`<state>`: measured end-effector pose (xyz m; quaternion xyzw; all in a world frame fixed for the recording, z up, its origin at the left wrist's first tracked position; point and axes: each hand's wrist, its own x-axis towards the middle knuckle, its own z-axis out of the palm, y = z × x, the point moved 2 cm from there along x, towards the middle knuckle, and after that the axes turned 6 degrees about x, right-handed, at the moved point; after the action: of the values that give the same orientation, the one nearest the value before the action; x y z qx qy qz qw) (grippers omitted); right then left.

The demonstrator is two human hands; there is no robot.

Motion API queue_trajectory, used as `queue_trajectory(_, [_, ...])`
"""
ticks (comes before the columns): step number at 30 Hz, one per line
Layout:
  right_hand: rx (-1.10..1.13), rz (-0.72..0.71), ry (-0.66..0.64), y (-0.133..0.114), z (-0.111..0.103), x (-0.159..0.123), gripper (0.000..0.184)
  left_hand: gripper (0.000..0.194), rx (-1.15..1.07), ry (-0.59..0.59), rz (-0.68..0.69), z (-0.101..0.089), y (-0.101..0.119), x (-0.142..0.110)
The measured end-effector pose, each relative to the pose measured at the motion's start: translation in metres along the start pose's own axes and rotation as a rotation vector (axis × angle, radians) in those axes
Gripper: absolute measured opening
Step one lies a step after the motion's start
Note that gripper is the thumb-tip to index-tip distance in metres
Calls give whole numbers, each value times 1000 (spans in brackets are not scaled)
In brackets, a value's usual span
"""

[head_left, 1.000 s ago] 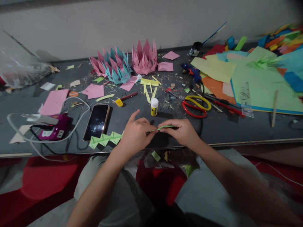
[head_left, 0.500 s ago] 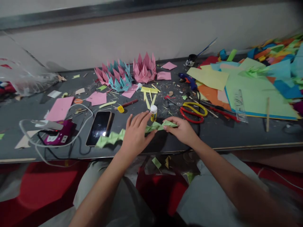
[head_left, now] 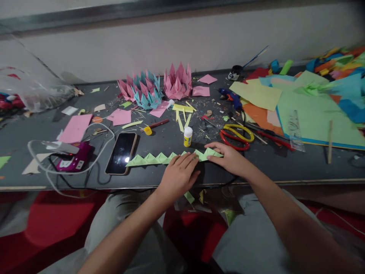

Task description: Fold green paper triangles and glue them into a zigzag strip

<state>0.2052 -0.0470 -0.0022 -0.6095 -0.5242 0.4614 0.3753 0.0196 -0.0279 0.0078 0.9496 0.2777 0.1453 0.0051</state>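
Note:
A long green folded paper chain of triangular points (head_left: 151, 158) lies flat on the grey table (head_left: 285, 163), running from beside the phone to the right. My left hand (head_left: 179, 175) rests flat on its middle, fingers stretched out. Over the chain's right end my right hand (head_left: 228, 158) presses down with fingers extended. A small glue bottle (head_left: 187, 136) with a white cap stands just behind the chain.
A black phone (head_left: 122, 152) lies left of the chain, beside a purple device (head_left: 72, 160) with white cable. Red-and-yellow scissors (head_left: 236, 134), a blue glue gun (head_left: 229, 96), pink and teal paper crowns (head_left: 159, 88) and stacked coloured sheets (head_left: 310, 106) fill the back and right.
The green chain, held up between both hands a second ago, now lies stretched flat on the table. Both hands have opened and press on it.

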Motion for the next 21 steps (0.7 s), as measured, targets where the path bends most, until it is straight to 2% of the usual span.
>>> queue_trajectory(4, [49,52,-24,-1,6,-1,26,29,-3,-5,-69,-1,-1,3])
queue_trajectory(8, [129,18,-55,-7,11,-2,23,35,-1,1,-118,-6,-7,9])
queue_trajectory(11, [137,-6,-60,-12,13,-2,20,38,-15,25,-110,-7,-9,12])
queue_trajectory(21, [282,59,-3,-8,21,0,18,27,39,72,-67,-11,-12,13])
